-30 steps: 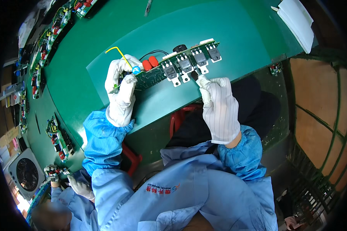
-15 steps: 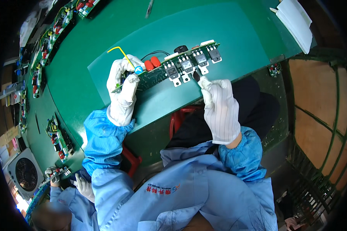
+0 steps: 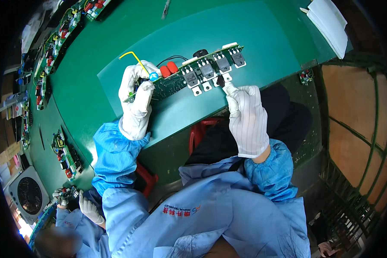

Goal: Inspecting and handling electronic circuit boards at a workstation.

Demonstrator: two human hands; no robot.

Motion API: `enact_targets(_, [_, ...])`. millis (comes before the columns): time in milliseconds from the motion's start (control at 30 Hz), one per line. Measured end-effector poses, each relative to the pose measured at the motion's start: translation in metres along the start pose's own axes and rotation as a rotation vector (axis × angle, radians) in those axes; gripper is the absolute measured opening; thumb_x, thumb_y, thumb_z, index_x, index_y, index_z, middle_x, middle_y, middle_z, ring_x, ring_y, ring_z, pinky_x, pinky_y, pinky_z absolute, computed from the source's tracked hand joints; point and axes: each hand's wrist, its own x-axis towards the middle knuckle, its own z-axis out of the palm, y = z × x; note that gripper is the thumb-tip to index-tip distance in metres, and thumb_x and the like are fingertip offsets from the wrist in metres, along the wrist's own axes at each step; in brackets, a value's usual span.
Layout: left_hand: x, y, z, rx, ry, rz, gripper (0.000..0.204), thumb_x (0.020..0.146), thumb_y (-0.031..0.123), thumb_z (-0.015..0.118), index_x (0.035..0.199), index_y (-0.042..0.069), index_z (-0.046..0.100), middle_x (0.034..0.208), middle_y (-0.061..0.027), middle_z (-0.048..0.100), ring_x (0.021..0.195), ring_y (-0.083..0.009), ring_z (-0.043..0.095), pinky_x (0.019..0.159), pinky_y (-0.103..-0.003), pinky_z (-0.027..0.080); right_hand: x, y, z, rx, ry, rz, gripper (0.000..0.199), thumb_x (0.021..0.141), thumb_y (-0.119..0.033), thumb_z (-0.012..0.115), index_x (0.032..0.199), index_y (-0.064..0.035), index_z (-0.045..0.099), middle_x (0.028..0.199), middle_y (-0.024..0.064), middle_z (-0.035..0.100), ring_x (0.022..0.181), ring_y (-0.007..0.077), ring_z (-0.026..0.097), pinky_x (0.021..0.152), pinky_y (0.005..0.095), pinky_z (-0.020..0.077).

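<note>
The long green circuit board (image 3: 170, 88) is held at a slant above the smooth green tabletop (image 3: 245, 30), near its front edge, with a row of flat black components (image 3: 206, 70) whose pale metal tabs (image 3: 197, 90) point toward the person. The left hand (image 3: 135, 103), in a white glove, pinches the board's left end between thumb and fingers, close to a round blue disc (image 3: 153, 76), a bent yellow wire (image 3: 135, 57) and two red rounded parts (image 3: 168, 69). The right hand (image 3: 247, 118), in a white striped glove, has thumb and forefinger pressed together on a small dark piece (image 3: 220, 81), just beside the third tab from the left; whether the piece touches that tab is hard to tell. The step in hand seems to be close work with this piece along the tabs. The next move probably calls for the left grip to keep the board steady while the right fingertips line the piece up precisely with one tab.
</note>
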Motion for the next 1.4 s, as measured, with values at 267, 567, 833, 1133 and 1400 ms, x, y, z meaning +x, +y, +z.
enact_targets(267, [-0.001, 0.003, 0.001, 0.036, 0.012, -0.012, 0.025, 0.086, 0.021, 0.06, 0.098, 0.001, 0.052, 0.099, -0.0112, 0.057, 0.09, -0.0155, 0.052, 0.082, -0.028, 0.042, 0.0, -0.005, -0.004, 0.064, -0.072, 0.084, 0.02, 0.087, -0.003, 0.063, 0.106, -0.0037, 0.064, 0.1, 0.0138, 0.06, 0.082, 0.033, 0.065, 0.063, 0.0384, 0.0537])
enact_targets(567, [-0.001, -0.002, -0.005, 0.017, -0.014, -0.015, 0.028, 0.085, 0.024, 0.062, 0.099, 0.0, 0.054, 0.1, -0.0114, 0.058, 0.09, -0.0158, 0.052, 0.082, -0.029, 0.041, -0.001, 0.0, -0.006, 0.056, -0.077, -0.061, 0.022, 0.087, -0.007, 0.062, 0.108, -0.0043, 0.063, 0.096, 0.0111, 0.054, 0.07, 0.0278, 0.063, 0.054, 0.0365, 0.0515])
enact_targets(833, [-0.001, -0.002, -0.002, 0.019, -0.007, 0.01, 0.028, 0.085, 0.023, 0.061, 0.099, 0.0, 0.054, 0.1, -0.0116, 0.057, 0.091, -0.0165, 0.053, 0.083, -0.029, 0.041, 0.007, -0.004, -0.01, 0.097, -0.129, 0.032, 0.021, 0.086, -0.004, 0.064, 0.107, -0.0046, 0.065, 0.097, 0.0125, 0.059, 0.079, 0.0324, 0.064, 0.062, 0.0379, 0.0528])
enact_targets(1133, [-0.001, 0.0, 0.0, 0.006, 0.004, -0.011, 0.026, 0.085, 0.021, 0.061, 0.098, 0.001, 0.052, 0.1, -0.0106, 0.057, 0.085, -0.0127, 0.049, 0.075, -0.025, 0.039, 0.005, -0.002, -0.008, 0.084, -0.108, -0.03, 0.018, 0.087, -0.007, 0.062, 0.105, -0.005, 0.062, 0.095, 0.0118, 0.055, 0.072, 0.031, 0.062, 0.057, 0.0384, 0.051])
enact_targets(1400, [0.0, -0.005, -0.005, 0.006, -0.046, 0.012, 0.025, 0.085, 0.021, 0.06, 0.1, 0.001, 0.053, 0.099, -0.0102, 0.057, 0.085, -0.0126, 0.048, 0.075, -0.025, 0.038, 0.002, 0.002, -0.005, 0.149, -0.068, -0.066, 0.016, 0.087, -0.008, 0.062, 0.103, -0.006, 0.06, 0.094, 0.0112, 0.053, 0.07, 0.0293, 0.063, 0.055, 0.0383, 0.051])
